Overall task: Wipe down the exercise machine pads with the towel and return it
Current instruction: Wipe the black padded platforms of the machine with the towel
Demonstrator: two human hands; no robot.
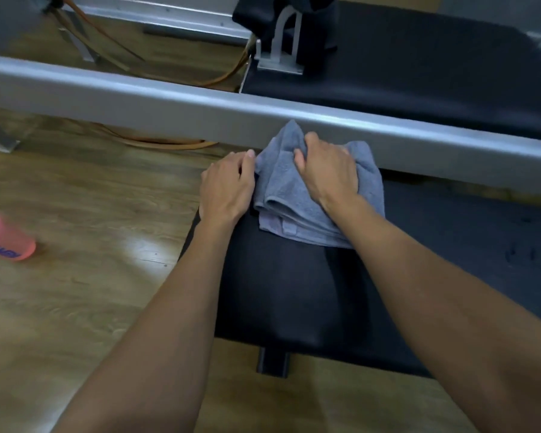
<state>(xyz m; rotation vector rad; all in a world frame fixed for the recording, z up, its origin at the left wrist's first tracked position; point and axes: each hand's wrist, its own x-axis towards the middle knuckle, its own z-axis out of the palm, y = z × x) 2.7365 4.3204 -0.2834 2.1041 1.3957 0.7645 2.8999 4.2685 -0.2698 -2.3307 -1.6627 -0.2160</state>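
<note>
I was in an exercise studio: long silver metal machine rail (pixel 169 98), black padded carriage (pixel 419 76), wood-plank floor (pixel 91 198).

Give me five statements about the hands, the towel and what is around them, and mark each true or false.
1. The right hand is gripping the grey towel. True.
2. The towel lies on the wooden floor. False: it rests on the black pad.
3. The left hand rests on the pad's edge, beside the towel. True.
4. A pink bottle stands on the pad. False: it is on the floor, off to the left.
5. The metal rail runs behind the towel. True.
</note>
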